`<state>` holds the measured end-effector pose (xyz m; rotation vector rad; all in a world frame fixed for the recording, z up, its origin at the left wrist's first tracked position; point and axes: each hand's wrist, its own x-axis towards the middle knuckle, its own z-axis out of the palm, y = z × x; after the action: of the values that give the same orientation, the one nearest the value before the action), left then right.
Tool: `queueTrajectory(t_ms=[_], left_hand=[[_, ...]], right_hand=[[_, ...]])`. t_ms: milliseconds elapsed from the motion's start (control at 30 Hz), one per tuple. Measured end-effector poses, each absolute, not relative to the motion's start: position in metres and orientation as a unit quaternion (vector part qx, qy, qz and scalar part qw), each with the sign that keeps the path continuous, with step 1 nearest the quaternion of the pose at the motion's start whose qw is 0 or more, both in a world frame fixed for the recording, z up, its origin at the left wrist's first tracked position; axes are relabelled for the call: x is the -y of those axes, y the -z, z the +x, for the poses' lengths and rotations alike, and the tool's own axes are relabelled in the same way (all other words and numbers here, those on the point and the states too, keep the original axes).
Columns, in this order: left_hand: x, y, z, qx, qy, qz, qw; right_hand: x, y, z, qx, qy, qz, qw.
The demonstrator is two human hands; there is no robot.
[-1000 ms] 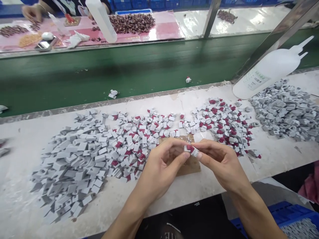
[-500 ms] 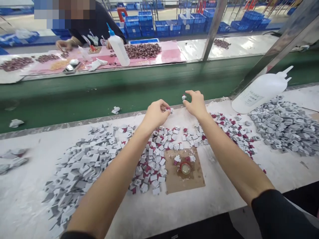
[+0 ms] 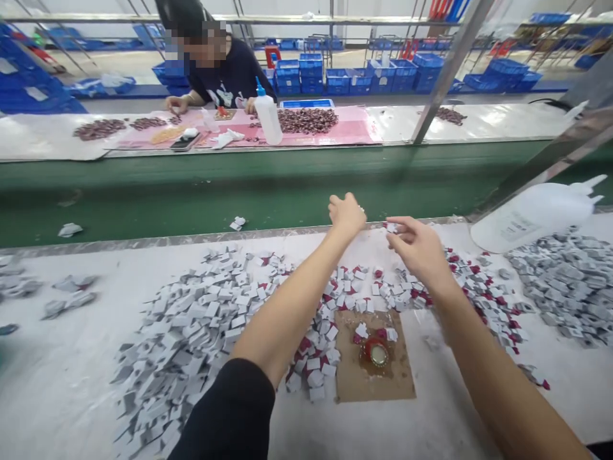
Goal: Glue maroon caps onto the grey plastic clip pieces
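My left hand reaches over the near edge of the green belt, its fingers curled and partly hidden behind the hand. A small whitish-grey piece shows at its right side, by the thumb. To the right, my right hand pinches a small grey piece with a dark red part between thumb and fingertips. Below the hands lie many loose grey pieces joined with dark red parts. On a brown cardboard square sits a small round dish with red around it, in a wet patch, beside a few pieces.
A heap of grey blocks lies left, another grey heap right. A white bottle leans by a metal post. On the green belt rest a few grey pieces. Across it, a co-worker sits at a pink-covered table.
The view has shifted, so the scene sits lower and further right. My left hand has moved out over the belt and turned its back to me. My right hand has drawn back towards the table.
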<state>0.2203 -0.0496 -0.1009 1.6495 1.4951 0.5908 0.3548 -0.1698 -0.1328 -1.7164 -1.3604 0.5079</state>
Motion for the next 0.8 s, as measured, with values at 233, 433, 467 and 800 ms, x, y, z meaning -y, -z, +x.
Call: queueTrajectory(t_ms=[233, 433, 467, 800], left_hand=[[0.162, 0.064, 0.172, -0.38, -0.181, 0.725, 0.545], [0.229, 0.072, 0.127, -0.34, -0.2, 0.593, 0.702], [0.238, 0.075, 0.123, -0.34, -0.211, 0.571, 0.717], [0.276, 0.081, 0.094, -0.396, -0.249, 0.66, 0.588]], right_hand=[[0.288, 0.128, 0.334, 0.565, -0.137, -0.637, 0.506], [0.339, 0.125, 0.314, 0.57, -0.205, -0.616, 0.503], [0.345, 0.125, 0.314, 0.573, -0.226, -0.612, 0.497], [0.353, 0.142, 0.316, 0.518, -0.369, -0.587, 0.501]])
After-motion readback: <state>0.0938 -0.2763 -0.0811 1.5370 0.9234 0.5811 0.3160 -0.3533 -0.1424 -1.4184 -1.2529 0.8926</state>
